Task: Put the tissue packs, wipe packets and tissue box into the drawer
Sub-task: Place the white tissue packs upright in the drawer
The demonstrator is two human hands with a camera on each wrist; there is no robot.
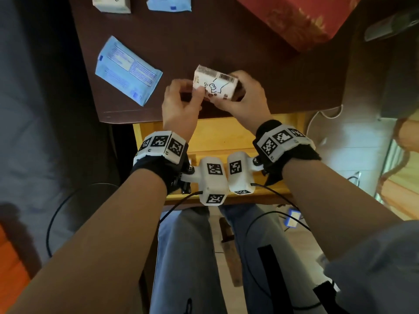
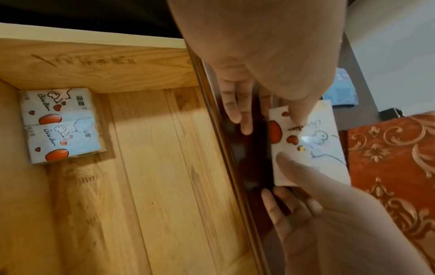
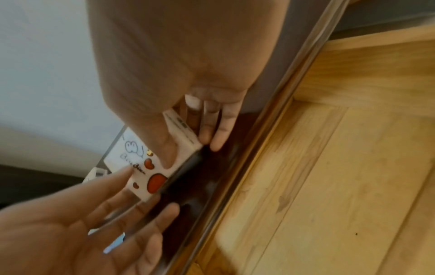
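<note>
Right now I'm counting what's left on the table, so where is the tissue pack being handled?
In the head view the tissue pack is held between the left hand and right hand, above the table's near edge, right of the blue wipe packet.

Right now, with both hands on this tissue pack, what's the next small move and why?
Probably carry the tissue pack back over the desk edge and lower it into the open drawer. Both the left hand and right hand already hold it above the desk, and two matching packs sit in the drawer's corner with bare wood beside them.
</note>
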